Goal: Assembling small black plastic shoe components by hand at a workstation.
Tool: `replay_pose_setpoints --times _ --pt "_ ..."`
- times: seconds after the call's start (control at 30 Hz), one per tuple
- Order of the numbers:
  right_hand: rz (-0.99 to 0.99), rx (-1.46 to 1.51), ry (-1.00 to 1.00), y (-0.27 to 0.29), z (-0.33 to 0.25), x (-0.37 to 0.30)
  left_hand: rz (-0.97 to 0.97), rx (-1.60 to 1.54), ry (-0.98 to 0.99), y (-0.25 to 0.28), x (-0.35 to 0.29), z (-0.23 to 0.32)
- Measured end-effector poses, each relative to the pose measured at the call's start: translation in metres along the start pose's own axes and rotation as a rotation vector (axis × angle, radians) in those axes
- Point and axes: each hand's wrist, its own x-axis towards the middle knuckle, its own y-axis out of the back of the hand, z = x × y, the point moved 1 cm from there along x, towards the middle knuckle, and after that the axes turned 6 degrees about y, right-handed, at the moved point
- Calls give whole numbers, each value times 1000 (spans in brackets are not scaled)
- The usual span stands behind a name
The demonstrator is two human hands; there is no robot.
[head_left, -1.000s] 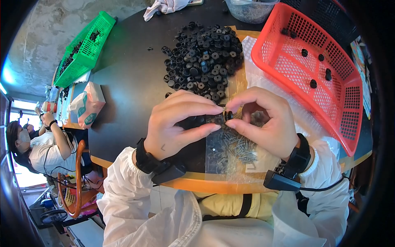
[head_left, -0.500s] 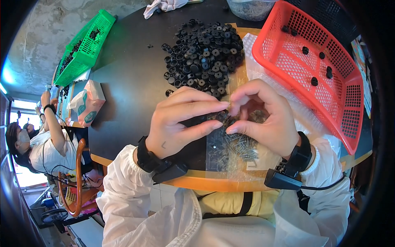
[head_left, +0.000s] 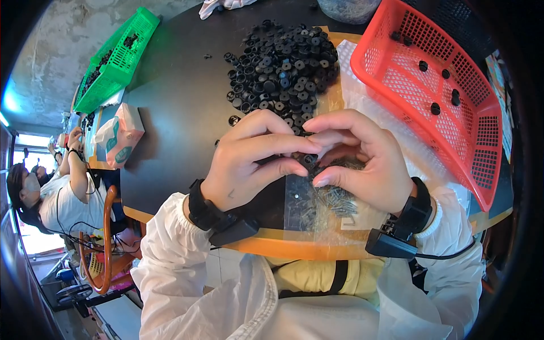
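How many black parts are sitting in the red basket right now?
5. In the red basket, one black part lies near the top rim, two in the upper middle, one further right, one lower. The basket's far wall may hide more.

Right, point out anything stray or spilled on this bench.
A few small black round plastic parts lie apart from the big heap of black parts on the dark tabletop. Both hands pinch one part; nothing looks damaged.

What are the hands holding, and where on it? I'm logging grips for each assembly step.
A small round black plastic part, pinched at its rim between fingertips of the left hand and right hand.
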Motion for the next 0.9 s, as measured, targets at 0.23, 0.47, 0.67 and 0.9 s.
replay_pose_setpoints --times 0.23,0.47,0.67,0.9 --pt "-30 74 -17 0 3 1 28 -21 -23 1 0 -1" --pt "26 6 -84 5 5 -1 59 -82 -55 6 -1 2" --pt "0 38 -107 7 5 -1 65 -95 -93 6 0 2" --pt "14 44 -37 8 7 -1 72 -49 -128 6 2 1"
